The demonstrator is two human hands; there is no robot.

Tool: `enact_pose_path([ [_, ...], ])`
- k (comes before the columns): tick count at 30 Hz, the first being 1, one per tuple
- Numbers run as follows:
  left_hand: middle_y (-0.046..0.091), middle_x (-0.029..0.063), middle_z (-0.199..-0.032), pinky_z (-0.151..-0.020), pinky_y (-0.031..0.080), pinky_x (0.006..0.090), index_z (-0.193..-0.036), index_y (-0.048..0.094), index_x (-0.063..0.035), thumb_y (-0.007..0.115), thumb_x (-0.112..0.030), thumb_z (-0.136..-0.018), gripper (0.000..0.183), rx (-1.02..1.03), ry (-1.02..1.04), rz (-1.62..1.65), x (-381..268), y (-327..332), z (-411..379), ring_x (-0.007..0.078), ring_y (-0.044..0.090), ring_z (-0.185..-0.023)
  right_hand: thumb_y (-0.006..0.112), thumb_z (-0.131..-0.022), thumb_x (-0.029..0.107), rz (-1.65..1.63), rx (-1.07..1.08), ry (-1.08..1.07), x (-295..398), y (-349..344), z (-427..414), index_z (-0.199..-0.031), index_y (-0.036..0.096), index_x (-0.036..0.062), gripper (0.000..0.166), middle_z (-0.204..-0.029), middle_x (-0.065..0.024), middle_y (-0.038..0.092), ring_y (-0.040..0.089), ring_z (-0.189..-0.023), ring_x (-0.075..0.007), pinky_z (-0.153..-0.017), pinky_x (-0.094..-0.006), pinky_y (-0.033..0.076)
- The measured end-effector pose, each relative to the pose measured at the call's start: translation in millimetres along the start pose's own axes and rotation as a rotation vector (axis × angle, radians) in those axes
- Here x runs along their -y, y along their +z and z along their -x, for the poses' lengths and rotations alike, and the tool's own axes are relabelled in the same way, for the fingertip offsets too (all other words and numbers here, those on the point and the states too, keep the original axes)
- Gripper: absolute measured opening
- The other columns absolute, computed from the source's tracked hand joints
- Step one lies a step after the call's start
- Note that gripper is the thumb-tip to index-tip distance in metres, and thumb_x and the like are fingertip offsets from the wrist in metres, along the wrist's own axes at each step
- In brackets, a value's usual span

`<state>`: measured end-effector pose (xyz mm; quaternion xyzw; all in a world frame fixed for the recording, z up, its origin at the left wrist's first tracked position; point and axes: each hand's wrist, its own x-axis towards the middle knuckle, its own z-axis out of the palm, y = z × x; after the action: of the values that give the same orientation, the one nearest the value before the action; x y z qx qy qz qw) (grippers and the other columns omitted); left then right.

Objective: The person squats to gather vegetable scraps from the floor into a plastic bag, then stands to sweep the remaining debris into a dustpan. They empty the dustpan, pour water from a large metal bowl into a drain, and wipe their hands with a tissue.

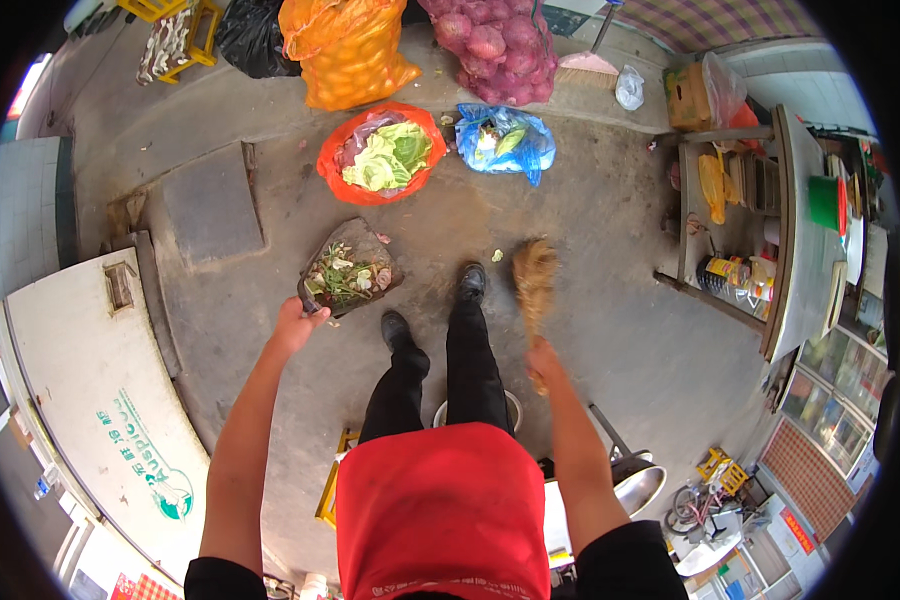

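Note:
My left hand (298, 325) grips the near edge of a dark dustpan (357, 229), tilted a little above or on the floor; I cannot tell which. Inside it lie vegetable scraps (345, 273), green stalks and pale leaf pieces. In my right hand (544, 364) is the handle of a short straw hand broom (535, 271), whose bristles are blurred and point away from me. Left of the broom, a small pale green leaf scrap (497, 256) lies on the concrete floor. My shoes (472, 282) stand between the dustpan and the broom.
Ahead are a red bag (328, 169) of cabbage leaves and a blue plastic bag (544, 142). Behind them stand a sack of orange-wrapped produce (352, 71) and a net of red onions (487, 45). A white chest freezer (67, 322) flanks the left; a shelved table (802, 225) the right.

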<state>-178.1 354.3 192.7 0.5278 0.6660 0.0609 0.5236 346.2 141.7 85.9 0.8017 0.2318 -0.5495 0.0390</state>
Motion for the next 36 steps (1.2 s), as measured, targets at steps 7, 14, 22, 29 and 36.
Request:
enact_pose_path([
  [7, 0.066, 0.0034, -0.077, -0.068, 0.046, 0.0342, -0.094, 0.066, -0.0012, 0.076, -0.024, -0.086, 0.026, 0.024, -0.007, -0.070, 28.9, -12.7, -5.5, 0.0147, 0.056, -0.072, 0.055, -0.080, 0.003, 0.134, 0.358, -0.232, 171.3, 159.1, 59.9, -0.125, 0.053, 0.0024, 0.046, -0.070, -0.0198, 0.063, 0.062, -0.050, -0.0280, -0.045, -0.0403, 0.052],
  [14, 0.063, 0.0073, -0.072, -0.065, 0.047, 0.0369, -0.086, 0.062, 0.0001, 0.077, -0.032, -0.085, 0.036, -0.013, 0.009, -0.037, 49.4, -19.3, -6.5, 0.0189, 0.056, -0.066, 0.053, -0.081, 0.004, 0.373, 0.224, -0.521, 162.0, 106.6, 126.1, -0.142, 0.039, 0.0062, 0.062, -0.078, -0.0234, 0.067, 0.066, -0.055, -0.0334, -0.051, -0.0449, 0.052],
  [22, 0.065, 0.0000, -0.081, -0.070, 0.048, 0.0342, -0.098, 0.066, -0.0020, 0.075, -0.019, -0.087, 0.023, -0.085, 0.066, 0.237, 59.3, -6.9, 8.7, 0.0141, 0.055, -0.073, 0.054, -0.081, 0.008, 0.442, 0.093, -0.240, 186.2, 108.1, 84.9, -0.130, 0.049, 0.0017, 0.050, -0.091, -0.0277, 0.069, 0.069, -0.084, -0.0437, -0.076, -0.0512, 0.055],
  [29, 0.063, 0.0012, -0.078, -0.070, 0.049, 0.0344, -0.096, 0.067, -0.0020, 0.081, -0.025, -0.081, 0.030, -0.059, -0.076, 0.094, 70.0, -29.2, 45.5, 0.0139, 0.057, -0.075, 0.053, -0.082, 0.006, 0.140, 0.337, -0.438, 192.9, 97.3, 111.0, -0.121, 0.055, 0.0002, 0.039, -0.080, -0.0214, 0.067, 0.065, -0.058, -0.0336, -0.051, -0.0436, 0.053],
  [36, 0.066, 0.0083, -0.080, -0.074, 0.050, 0.0356, -0.099, 0.068, 0.0011, 0.085, -0.030, -0.075, 0.043, -0.371, -0.171, 0.118, 126.8, -32.2, 148.2, 0.0184, 0.062, -0.078, 0.051, -0.085, 0.005, 0.567, 0.400, -0.391, 202.8, 36.3, 161.1, -0.152, 0.029, 0.0128, 0.071, -0.073, -0.0193, 0.063, 0.059, -0.047, -0.0254, -0.043, -0.0383, 0.048],
])
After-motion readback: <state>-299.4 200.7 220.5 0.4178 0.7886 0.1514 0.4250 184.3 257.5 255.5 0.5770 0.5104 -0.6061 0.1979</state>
